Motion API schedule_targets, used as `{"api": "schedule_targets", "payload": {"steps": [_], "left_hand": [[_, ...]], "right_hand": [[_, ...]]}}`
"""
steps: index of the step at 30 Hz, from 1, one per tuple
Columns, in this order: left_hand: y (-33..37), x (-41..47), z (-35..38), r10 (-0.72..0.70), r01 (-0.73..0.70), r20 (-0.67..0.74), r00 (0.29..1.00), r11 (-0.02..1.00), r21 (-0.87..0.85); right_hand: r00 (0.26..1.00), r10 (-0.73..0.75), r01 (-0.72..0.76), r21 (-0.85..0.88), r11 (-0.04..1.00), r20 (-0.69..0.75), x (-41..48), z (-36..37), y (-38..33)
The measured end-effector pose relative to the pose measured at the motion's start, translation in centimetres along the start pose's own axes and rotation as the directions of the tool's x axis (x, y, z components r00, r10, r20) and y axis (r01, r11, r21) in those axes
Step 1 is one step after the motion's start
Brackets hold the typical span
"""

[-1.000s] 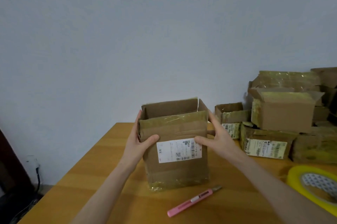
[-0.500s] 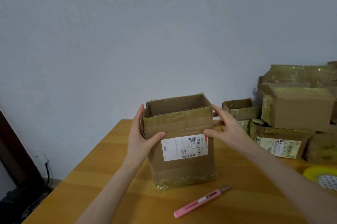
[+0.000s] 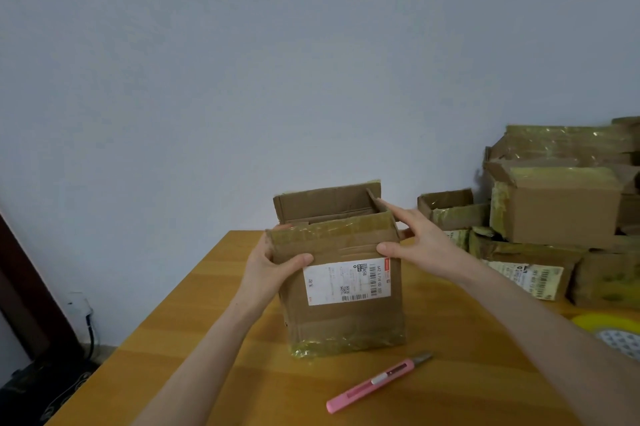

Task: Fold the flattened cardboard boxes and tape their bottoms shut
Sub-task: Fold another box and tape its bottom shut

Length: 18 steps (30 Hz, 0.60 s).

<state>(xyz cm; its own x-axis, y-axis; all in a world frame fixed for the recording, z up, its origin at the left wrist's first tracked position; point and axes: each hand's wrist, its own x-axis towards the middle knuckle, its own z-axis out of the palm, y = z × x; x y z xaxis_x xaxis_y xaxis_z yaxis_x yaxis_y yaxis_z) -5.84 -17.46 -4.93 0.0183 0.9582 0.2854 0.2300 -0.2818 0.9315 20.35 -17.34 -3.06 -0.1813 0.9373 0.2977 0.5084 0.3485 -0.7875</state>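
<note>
A brown cardboard box (image 3: pixel 341 318) stands upright on the wooden table (image 3: pixel 214 328), its top flaps up and open, with a white shipping label on the front and old yellowish tape along its edges. My left hand (image 3: pixel 272 268) grips the box's upper left corner, thumb across the front face. My right hand (image 3: pixel 412 240) holds the upper right corner, thumb on the front and fingers stretched along the right flap. A roll of yellow tape (image 3: pixel 613 334) lies partly cut off at the right edge.
A pink utility knife (image 3: pixel 377 382) lies on the table in front of the box. A pile of several taped cardboard boxes (image 3: pixel 561 204) fills the back right against the wall. The table's left edge drops to a floor with a dark cable.
The view shifted a little, so the box sits further right in the frame. My right hand's fingers stretched further along the right flap. Both hands stayed on the box's upper corners.
</note>
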Motion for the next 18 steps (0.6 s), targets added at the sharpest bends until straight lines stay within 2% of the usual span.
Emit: {"api": "schedule_targets", "payload": {"steps": [3, 7, 9, 10, 12, 15, 18], "left_hand": [[0.2, -0.5, -0.4, 0.016, -0.015, 0.004, 1.000, 0.996, -0.087], [0.6, -0.6, -0.5, -0.009, 0.014, 0.042, 0.999, 0.994, -0.111], [0.8, -0.7, -0.7, 0.001, 0.006, 0.087, 0.996, 0.997, -0.080], [0.7, -0.7, -1.0, 0.006, 0.000, 0.106, 0.994, 0.998, -0.058], [0.5, -0.8, -1.6, 0.019, -0.014, 0.120, 0.993, 0.999, -0.044], [0.7, -0.9, -1.9, 0.051, -0.047, 0.065, 0.997, 0.997, -0.063], [1.2, -0.6, -2.0, 0.091, -0.093, -0.032, 0.995, 0.993, -0.069]], "right_hand": [[0.997, 0.030, -0.025, -0.069, 0.997, 0.075, 0.1, -0.6, -0.4], [0.981, 0.093, -0.046, -0.258, 0.965, 0.172, 0.9, -1.0, -0.9], [0.966, 0.143, -0.078, -0.282, 0.956, 0.217, 1.0, -0.6, -0.8], [0.963, 0.155, -0.101, -0.239, 0.966, 0.222, 0.9, -0.4, -0.6], [0.976, 0.131, -0.125, -0.049, 0.991, 0.175, 0.3, -0.2, -0.2], [0.992, 0.111, -0.123, 0.247, 0.961, 0.062, -0.8, -0.1, 0.2], [0.993, 0.117, -0.108, 0.255, 0.961, -0.022, -1.0, 0.6, 0.3]]}}
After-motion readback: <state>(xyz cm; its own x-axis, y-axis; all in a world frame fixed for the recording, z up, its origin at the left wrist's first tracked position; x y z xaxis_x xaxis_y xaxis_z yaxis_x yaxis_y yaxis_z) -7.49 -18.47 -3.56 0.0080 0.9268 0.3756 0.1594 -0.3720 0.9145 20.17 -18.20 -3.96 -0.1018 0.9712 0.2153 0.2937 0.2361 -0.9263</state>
